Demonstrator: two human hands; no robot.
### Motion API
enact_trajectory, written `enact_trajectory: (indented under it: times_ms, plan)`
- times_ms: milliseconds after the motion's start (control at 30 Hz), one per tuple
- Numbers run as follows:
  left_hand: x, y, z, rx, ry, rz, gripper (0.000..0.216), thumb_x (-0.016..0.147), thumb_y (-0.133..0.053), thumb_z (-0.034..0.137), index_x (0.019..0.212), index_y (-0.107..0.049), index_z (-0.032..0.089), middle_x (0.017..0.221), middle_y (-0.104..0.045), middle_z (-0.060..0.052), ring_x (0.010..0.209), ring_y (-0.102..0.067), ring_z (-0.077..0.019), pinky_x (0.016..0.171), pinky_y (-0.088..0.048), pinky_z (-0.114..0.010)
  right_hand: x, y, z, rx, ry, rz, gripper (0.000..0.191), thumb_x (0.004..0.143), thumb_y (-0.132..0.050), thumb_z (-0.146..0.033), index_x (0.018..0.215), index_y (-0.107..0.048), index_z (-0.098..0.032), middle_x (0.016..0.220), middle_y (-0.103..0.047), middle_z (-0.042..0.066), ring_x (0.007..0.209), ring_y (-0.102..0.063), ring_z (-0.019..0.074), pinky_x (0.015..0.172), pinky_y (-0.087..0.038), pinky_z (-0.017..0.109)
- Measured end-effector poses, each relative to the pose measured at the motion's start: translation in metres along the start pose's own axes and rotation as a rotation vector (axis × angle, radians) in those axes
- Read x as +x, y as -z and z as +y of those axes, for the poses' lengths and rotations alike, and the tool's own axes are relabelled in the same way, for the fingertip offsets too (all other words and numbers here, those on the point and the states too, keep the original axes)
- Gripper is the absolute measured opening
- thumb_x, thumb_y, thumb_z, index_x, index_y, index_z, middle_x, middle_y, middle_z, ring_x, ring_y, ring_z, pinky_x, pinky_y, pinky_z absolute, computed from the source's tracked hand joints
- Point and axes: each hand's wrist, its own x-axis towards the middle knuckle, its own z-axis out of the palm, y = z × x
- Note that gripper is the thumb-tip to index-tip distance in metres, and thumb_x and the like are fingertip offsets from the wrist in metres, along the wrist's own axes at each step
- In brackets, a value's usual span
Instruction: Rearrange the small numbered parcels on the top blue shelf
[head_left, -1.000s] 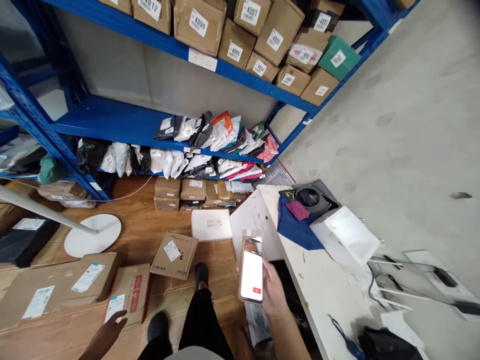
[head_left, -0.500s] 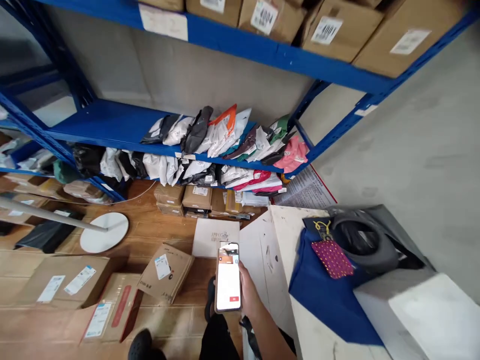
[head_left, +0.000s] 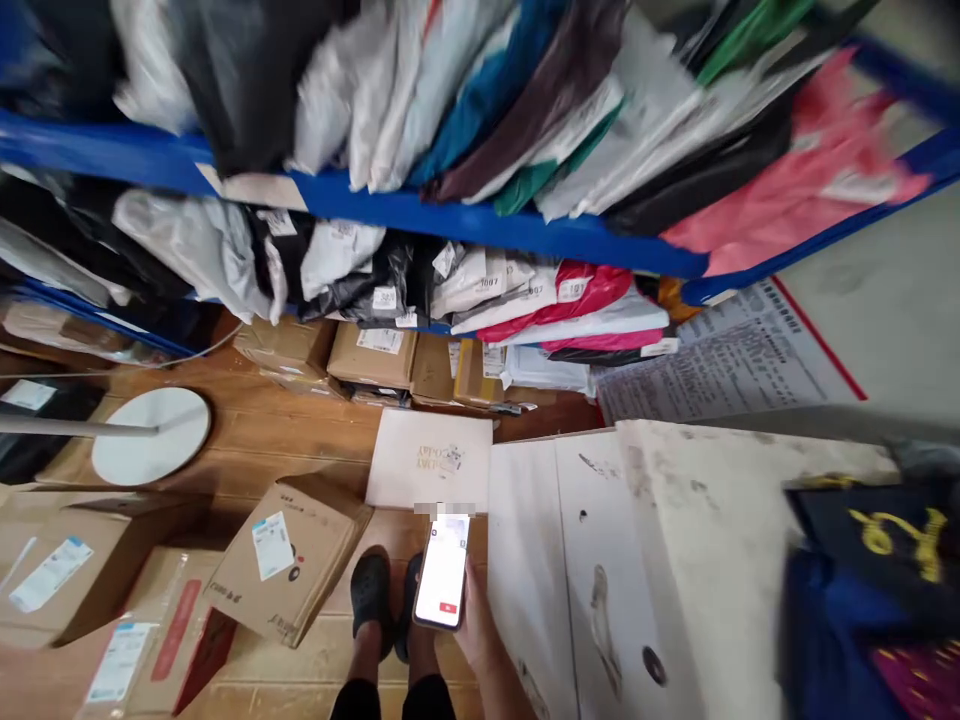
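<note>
A smartphone (head_left: 441,575) with a lit, mostly white screen and a small red button is held upright in my right hand (head_left: 475,622). My fingers wrap round its right side and back. Below and beside it are my feet in dark clogs (head_left: 372,592). Just beyond the phone a flat white box (head_left: 429,458) with gold lettering lies on the floor. To the left rests a tilted brown carton (head_left: 289,560) with a white label. My left hand is out of the picture.
Blue shelves (head_left: 480,222) full of labelled parcel bags cross the view ahead, with cartons (head_left: 373,357) underneath. More cartons (head_left: 64,560) and a round white stand base (head_left: 152,437) are at left. A white-topped table (head_left: 705,540) stands at right.
My view has moved closer to the shelves and tilted down, so the parcel bags look larger. Both my feet now show beside the phone, which stays in my right hand.
</note>
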Motion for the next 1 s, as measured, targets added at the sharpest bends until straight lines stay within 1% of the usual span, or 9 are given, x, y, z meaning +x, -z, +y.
enact_trajectory:
  times_ms: [167,300,467,567,667,733,867,933,1000]
  plan:
    - [0.078,-0.012,-0.045,0.049,-0.099,-0.005,0.083,0.065,-0.067,0.049,0.126,-0.017,0.071,0.124,-0.058,0.014,0.115,-0.053,-0.0425,0.049,-0.054,-0.052,0.095,0.052,0.022,0.008,0.003,0.07,0.068,0.06,-0.067,-0.073,0.097,-0.069,-0.017,0.09,-0.076,0.007,0.085,-0.07,0.0254,0.084,-0.053,0.04]
    - [0.133,-0.03,-0.084,0.097,-0.154,-0.009,0.09,0.067,-0.065,0.044,0.131,-0.007,0.067,0.131,-0.053,0.016,0.122,-0.047,-0.0414,0.054,-0.056,-0.055,0.163,0.088,0.028,0.014,0.063,0.109,0.069,0.057,-0.07,-0.072,0.103,-0.067,-0.02,0.106,-0.073,0.005,0.102,-0.065,0.0245,0.091,-0.05,0.037]
    - [0.183,-0.046,-0.125,0.168,-0.185,-0.002,0.081,0.076,-0.058,0.045,0.136,-0.004,0.06,0.137,-0.049,0.014,0.133,-0.035,-0.0362,0.065,-0.056,-0.054,0.226,0.118,0.038,-0.011,0.1,0.104,0.071,0.065,-0.065,-0.072,0.115,-0.061,-0.022,0.112,-0.071,0.006,0.101,-0.065,0.0249,0.088,-0.051,0.039]
    - [0.203,-0.042,-0.14,0.207,-0.214,-0.037,0.082,0.078,-0.058,0.045,0.141,-0.007,0.051,0.145,-0.042,0.006,0.135,-0.033,-0.0338,0.078,-0.055,-0.048,0.248,0.123,0.043,-0.022,0.109,0.072,0.073,0.066,-0.061,-0.073,0.118,-0.059,-0.022,0.117,-0.068,0.007,0.102,-0.065,0.0258,0.087,-0.051,0.04]
    - [0.213,-0.04,-0.149,0.094,-0.268,-0.049,0.084,0.075,-0.06,0.051,0.144,-0.013,0.044,0.143,-0.046,-0.003,0.129,-0.042,-0.0347,0.077,-0.056,-0.043,0.259,0.122,0.043,-0.028,0.131,0.036,0.071,0.068,-0.06,-0.072,0.118,-0.057,-0.022,0.116,-0.069,0.007,0.106,-0.064,0.0271,0.089,-0.051,0.043]
    - [0.215,-0.043,-0.151,0.049,-0.232,-0.08,0.088,0.074,-0.06,0.055,0.145,-0.011,0.041,0.14,-0.049,-0.006,0.126,-0.046,-0.036,0.074,-0.056,-0.044,0.263,0.118,0.041,-0.028,0.141,0.01,0.069,0.069,-0.06,-0.071,0.117,-0.057,-0.021,0.11,-0.071,0.008,0.104,-0.064,0.0289,0.088,-0.051,0.047]
    - [0.211,-0.053,-0.15,0.143,-0.067,-0.244,0.092,0.067,-0.062,0.059,0.135,-0.001,0.059,0.136,-0.05,0.005,0.127,-0.042,-0.0372,0.061,-0.052,-0.054,0.264,0.113,0.035,-0.022,0.153,-0.016,0.071,0.067,-0.059,-0.073,0.114,-0.057,-0.02,0.103,-0.073,0.009,0.098,-0.067,0.0305,0.087,-0.052,0.05]
    - [0.209,-0.057,-0.15,0.18,-0.028,-0.276,0.092,0.063,-0.064,0.059,0.126,0.002,0.069,0.131,-0.052,0.011,0.127,-0.041,-0.0379,0.054,-0.049,-0.058,0.264,0.112,0.034,-0.02,0.161,-0.016,0.072,0.067,-0.06,-0.074,0.115,-0.057,-0.02,0.104,-0.072,0.009,0.097,-0.068,0.0292,0.088,-0.051,0.048]
    - [0.207,-0.059,-0.15,0.186,-0.025,-0.289,0.092,0.062,-0.064,0.059,0.123,0.005,0.071,0.13,-0.052,0.013,0.129,-0.038,-0.0388,0.054,-0.048,-0.061,0.264,0.113,0.033,-0.018,0.165,-0.015,0.072,0.067,-0.059,-0.073,0.115,-0.056,-0.02,0.106,-0.072,0.008,0.096,-0.068,0.0283,0.089,-0.051,0.048]
